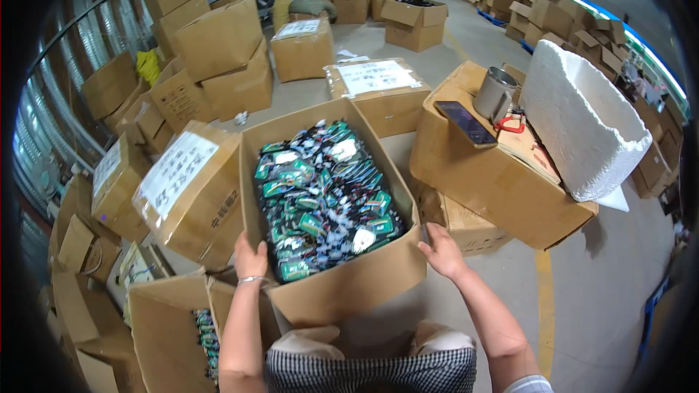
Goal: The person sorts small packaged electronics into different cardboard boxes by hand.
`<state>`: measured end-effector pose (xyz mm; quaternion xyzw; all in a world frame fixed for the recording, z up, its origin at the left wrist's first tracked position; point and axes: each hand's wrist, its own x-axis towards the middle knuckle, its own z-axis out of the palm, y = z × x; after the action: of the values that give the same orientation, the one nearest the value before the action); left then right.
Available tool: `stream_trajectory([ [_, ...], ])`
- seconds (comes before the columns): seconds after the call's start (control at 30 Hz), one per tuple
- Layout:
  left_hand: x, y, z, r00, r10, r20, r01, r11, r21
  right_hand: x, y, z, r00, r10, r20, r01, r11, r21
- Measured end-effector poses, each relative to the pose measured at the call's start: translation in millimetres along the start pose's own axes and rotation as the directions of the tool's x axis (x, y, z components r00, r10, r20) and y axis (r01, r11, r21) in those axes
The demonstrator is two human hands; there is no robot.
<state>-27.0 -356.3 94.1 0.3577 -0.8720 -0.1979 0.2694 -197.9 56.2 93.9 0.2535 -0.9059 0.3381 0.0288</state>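
Note:
An open cardboard box (349, 287) stands right in front of me, filled with a heap of small green circuit boards (313, 225) tangled with wires and white connectors. My left hand (250, 256) grips the box's left side near its front corner, a bracelet on that wrist. On the opposite side, my right hand (441, 250) holds the box by its right front corner, thumb against the wall. Some of the fingers of both hands are hidden. At my lower left, beside my left forearm, another open carton (164, 327) has a row of green boards inside.
Taped cartons with white paper labels (371, 77) stand behind and to the left. At right, a carton (473, 175) carries a phone (466, 123), a metal mug (495, 92), a red-handled tool (512, 124) and a white foam box (582, 116). A yellow floor line (545, 298) runs nearby.

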Motion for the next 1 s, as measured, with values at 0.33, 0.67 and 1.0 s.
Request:
stream_trajectory([
  [0.33,-6.0,2.7,16.5,0.949,-0.28,0.142,0.205,0.895,0.396,111.3,14.3,66.0,0.895,0.427,0.131,-0.441,0.892,0.103],
  [0.67,4.0,-27.9,17.8,0.97,-0.21,0.119,0.156,0.92,0.359,96.0,10.1,75.1,0.975,0.22,0.031,-0.216,0.971,-0.099],
  [1.0,-10.9,5.6,16.5,0.96,-0.261,0.102,0.212,0.914,0.345,38.6,10.8,65.1,0.963,0.14,-0.231,-0.152,0.988,-0.032],
])
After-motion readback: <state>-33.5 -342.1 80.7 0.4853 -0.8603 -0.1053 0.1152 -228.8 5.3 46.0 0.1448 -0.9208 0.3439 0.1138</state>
